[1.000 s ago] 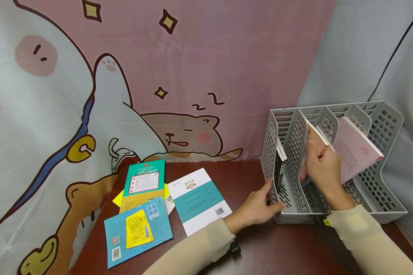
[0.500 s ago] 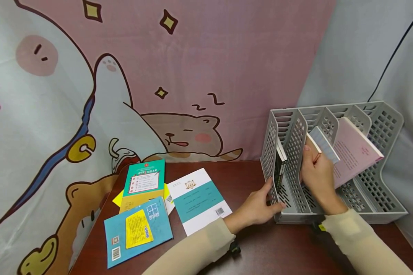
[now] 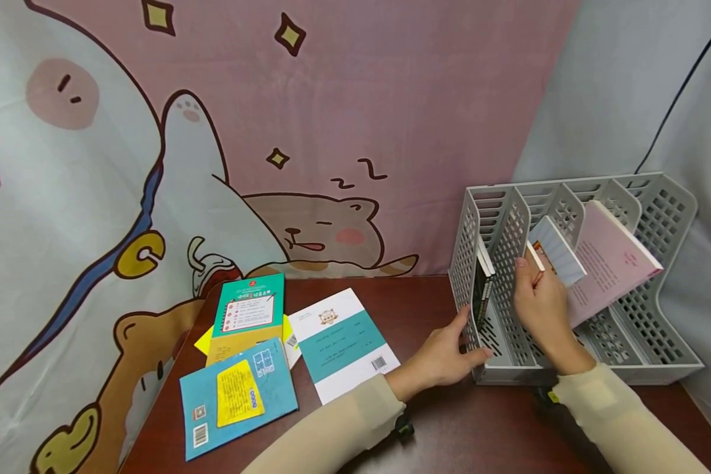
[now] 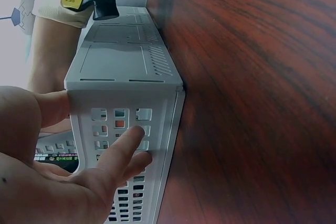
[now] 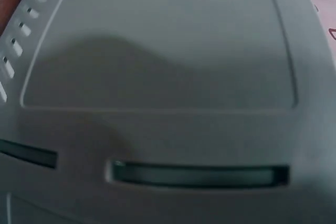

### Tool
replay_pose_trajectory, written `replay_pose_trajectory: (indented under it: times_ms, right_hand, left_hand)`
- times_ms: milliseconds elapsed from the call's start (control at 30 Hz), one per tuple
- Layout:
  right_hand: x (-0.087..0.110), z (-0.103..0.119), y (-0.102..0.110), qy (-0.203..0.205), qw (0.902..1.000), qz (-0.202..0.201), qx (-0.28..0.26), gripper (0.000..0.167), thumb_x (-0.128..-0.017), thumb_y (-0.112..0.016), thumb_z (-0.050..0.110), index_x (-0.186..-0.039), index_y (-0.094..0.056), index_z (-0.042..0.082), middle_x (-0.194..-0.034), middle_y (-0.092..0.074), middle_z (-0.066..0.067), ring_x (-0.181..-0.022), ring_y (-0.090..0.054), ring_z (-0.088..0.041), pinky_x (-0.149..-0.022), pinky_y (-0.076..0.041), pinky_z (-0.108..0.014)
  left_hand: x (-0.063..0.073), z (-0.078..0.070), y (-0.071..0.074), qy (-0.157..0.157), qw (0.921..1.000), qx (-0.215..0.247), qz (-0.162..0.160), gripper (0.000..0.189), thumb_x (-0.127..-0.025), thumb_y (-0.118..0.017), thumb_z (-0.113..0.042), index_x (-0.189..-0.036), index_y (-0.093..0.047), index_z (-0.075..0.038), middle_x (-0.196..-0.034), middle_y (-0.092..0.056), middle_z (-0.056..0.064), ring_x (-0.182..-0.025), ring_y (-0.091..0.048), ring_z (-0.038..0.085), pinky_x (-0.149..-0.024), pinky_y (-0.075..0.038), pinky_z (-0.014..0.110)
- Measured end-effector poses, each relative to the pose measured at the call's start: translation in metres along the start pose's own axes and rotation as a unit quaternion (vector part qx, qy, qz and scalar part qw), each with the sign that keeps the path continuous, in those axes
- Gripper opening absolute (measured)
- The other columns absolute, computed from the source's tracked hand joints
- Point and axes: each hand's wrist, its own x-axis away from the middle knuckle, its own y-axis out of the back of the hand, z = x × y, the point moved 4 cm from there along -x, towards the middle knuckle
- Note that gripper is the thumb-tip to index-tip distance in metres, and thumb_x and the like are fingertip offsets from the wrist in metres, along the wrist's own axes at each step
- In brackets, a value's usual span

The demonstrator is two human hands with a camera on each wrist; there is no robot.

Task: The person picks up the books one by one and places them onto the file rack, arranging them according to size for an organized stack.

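A grey plastic file rack (image 3: 586,376) with several upright compartments stands on the table's right side. My left hand (image 3: 438,355) grips the front of its left side wall. In the left wrist view, the fingers (image 4: 122,153) lie against that wall's perforated outer face. My right hand (image 3: 545,309) reaches into the second compartment from the left and holds a thin book (image 3: 535,258), its pale edge showing above the thumb; the hand hides most of it. Beside it leans a white-and-blue book (image 3: 559,247). The right wrist view shows only the rack's grey front (image 5: 157,77) close up.
A pink book (image 3: 613,263) leans further right in the rack; dark-spined books (image 3: 482,289) stand in its leftmost compartment. On the table's left lie a blue book (image 3: 237,401), a green-and-yellow book (image 3: 251,309) and a white-and-teal book (image 3: 343,345). Curtains hang behind.
My right hand has shifted left and lowered its book in the compartment. The white-and-blue book behind it shows more now. My left hand has stayed on the rack wall.
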Motion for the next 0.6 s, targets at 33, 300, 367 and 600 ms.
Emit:
replay_pose_trajectory:
  times_ms: [33, 300, 367, 600]
  right_hand:
    - [0.000, 0.000, 0.000, -0.001, 1.0000, 0.001, 0.002, 0.041, -0.116, -0.052, 0.038, -0.096, -0.053, 0.003, -0.069, -0.039, -0.011, -0.067, -0.041, -0.033, -0.058, -0.028, -0.040]
    - [-0.007, 0.009, 0.012, 0.006, 0.9998, 0.007, -0.017, 0.045, -0.108, -0.062, 0.028, -0.151, -0.063, 0.013, -0.101, -0.072, -0.021, -0.071, -0.057, -0.015, -0.062, -0.042, -0.027]
    - [-0.009, 0.018, 0.020, 0.035, 0.9981, -0.025, -0.043, 0.046, -0.107, -0.062, 0.021, -0.151, -0.066, 0.012, -0.117, -0.076, -0.022, -0.078, -0.062, 0.001, -0.065, -0.044, -0.013]
    - [-0.007, 0.059, 0.038, 0.166, 0.9723, -0.102, -0.130, 0.031, -0.101, -0.063, 0.001, -0.127, -0.080, 0.001, -0.115, -0.078, -0.023, -0.100, -0.064, 0.009, -0.088, -0.046, -0.006]
  left_hand:
    - [0.000, 0.000, 0.000, -0.001, 1.0000, -0.002, -0.001, 0.092, -0.102, -0.077, -0.047, -0.177, -0.027, -0.027, -0.151, -0.071, 0.008, -0.134, -0.070, 0.010, -0.111, -0.054, 0.023]
    - [0.001, -0.001, 0.000, 0.004, 1.0000, 0.002, 0.004, 0.092, -0.102, -0.076, -0.048, -0.177, -0.027, -0.029, -0.151, -0.071, 0.007, -0.137, -0.068, 0.011, -0.113, -0.053, 0.025]
    - [0.001, -0.001, 0.000, 0.004, 1.0000, 0.004, 0.005, 0.091, -0.102, -0.076, -0.048, -0.177, -0.027, -0.029, -0.152, -0.071, 0.008, -0.137, -0.068, 0.011, -0.113, -0.053, 0.025]
    - [0.001, -0.001, 0.001, 0.008, 0.9999, 0.007, 0.004, 0.092, -0.102, -0.076, -0.048, -0.177, -0.027, -0.028, -0.152, -0.070, 0.009, -0.136, -0.070, 0.011, -0.111, -0.054, 0.024]
